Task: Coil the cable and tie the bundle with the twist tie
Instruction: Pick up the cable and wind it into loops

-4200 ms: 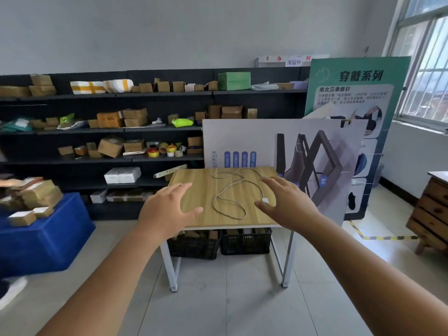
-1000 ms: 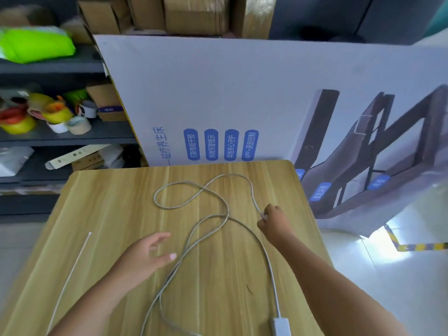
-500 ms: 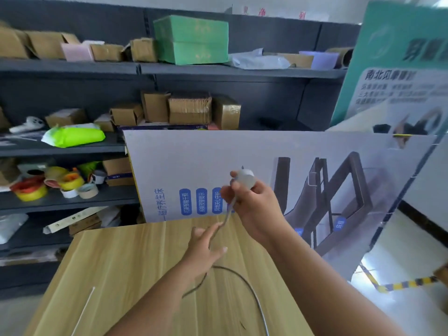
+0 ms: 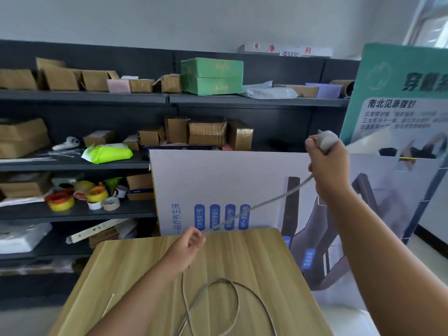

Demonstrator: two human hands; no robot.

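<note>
While my right hand (image 4: pixel 326 161) clamps the cable (image 4: pixel 261 204) end high at right of frame, my left hand (image 4: pixel 188 248) pinches it lower left over the table (image 4: pixel 266 258); it runs taut between them. Slack loops lie below, twist tie (image 4: pixel 108 304) lower left, nearer my left.

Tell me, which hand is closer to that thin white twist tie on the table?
Left. The left hand is above the table, right of the twist tie. The right hand is raised high, far right.
</note>
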